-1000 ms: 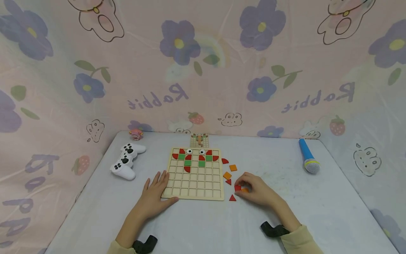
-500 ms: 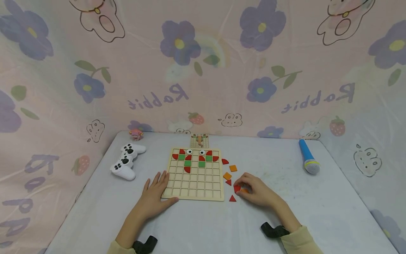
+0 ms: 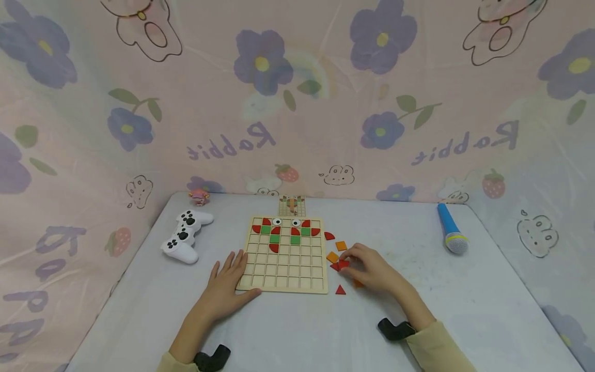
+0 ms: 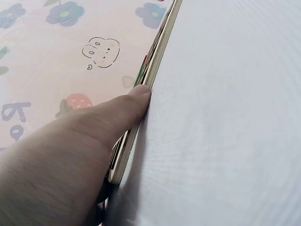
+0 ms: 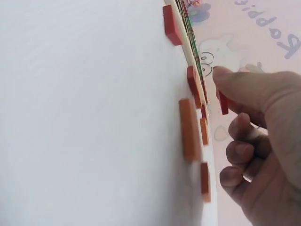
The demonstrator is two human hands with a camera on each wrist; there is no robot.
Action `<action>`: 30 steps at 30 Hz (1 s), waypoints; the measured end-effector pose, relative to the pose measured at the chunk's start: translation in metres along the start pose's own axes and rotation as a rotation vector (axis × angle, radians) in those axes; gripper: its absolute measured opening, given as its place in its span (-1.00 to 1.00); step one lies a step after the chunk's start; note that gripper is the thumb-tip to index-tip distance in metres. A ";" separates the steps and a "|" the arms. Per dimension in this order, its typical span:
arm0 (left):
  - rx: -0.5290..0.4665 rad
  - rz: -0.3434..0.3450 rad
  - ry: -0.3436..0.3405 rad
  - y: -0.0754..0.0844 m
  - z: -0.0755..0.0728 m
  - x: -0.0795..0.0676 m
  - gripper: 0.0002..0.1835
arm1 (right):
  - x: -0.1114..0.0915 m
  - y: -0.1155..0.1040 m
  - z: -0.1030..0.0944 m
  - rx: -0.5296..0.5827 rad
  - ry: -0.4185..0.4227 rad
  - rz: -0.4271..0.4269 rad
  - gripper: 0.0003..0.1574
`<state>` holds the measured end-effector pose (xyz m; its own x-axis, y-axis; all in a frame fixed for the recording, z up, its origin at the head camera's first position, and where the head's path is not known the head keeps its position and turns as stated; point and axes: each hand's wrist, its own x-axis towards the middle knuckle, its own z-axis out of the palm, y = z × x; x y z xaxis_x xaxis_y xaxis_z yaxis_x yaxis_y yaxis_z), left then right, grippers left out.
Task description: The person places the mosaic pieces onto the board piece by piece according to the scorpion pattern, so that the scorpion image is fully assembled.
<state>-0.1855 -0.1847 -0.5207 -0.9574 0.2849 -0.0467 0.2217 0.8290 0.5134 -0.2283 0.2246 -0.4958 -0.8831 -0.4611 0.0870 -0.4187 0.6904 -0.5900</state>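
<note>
A square wooden grid board [image 3: 285,269] lies on the table, with red and green tiles and two round eye pieces in its upper rows. My left hand [image 3: 228,287] rests with straight fingers at the board's lower left corner; its thumb [image 4: 127,110] touches the front edge in the left wrist view. Right of the board, my right hand [image 3: 372,268] pinches a red tile [image 5: 223,102] between thumb and index finger, lifted off the table. Near it lie orange square tiles [image 3: 341,246], red triangles [image 3: 341,290] and a red quarter-round tile [image 3: 329,236]. One orange tile [image 3: 358,283] is partly hidden beneath the hand.
Behind the board is a small pattern card [image 3: 292,205]. A white game controller [image 3: 187,236] and a small pink figurine [image 3: 199,196] are at the left. A blue toy microphone [image 3: 452,229] lies at the right. A printed cloth [image 3: 307,113] surrounds the table.
My right hand has lifted the red tile and moved it slightly away from me, toward the triangle and orange tiles beside the board. The left hand has stayed still.
</note>
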 end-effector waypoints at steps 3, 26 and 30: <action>0.003 -0.006 -0.009 -0.002 0.001 0.000 0.16 | 0.013 -0.007 0.002 0.011 -0.005 0.019 -0.76; -0.006 -0.009 -0.017 -0.003 0.000 0.003 0.17 | 0.100 -0.061 0.044 0.036 -0.080 -0.006 -0.71; 0.000 -0.012 -0.020 -0.003 0.000 0.003 0.17 | 0.104 -0.059 0.052 0.031 -0.084 -0.004 -0.71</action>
<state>-0.1887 -0.1866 -0.5229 -0.9561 0.2848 -0.0695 0.2106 0.8322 0.5129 -0.2849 0.1070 -0.4933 -0.8599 -0.5100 0.0231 -0.4147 0.6713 -0.6143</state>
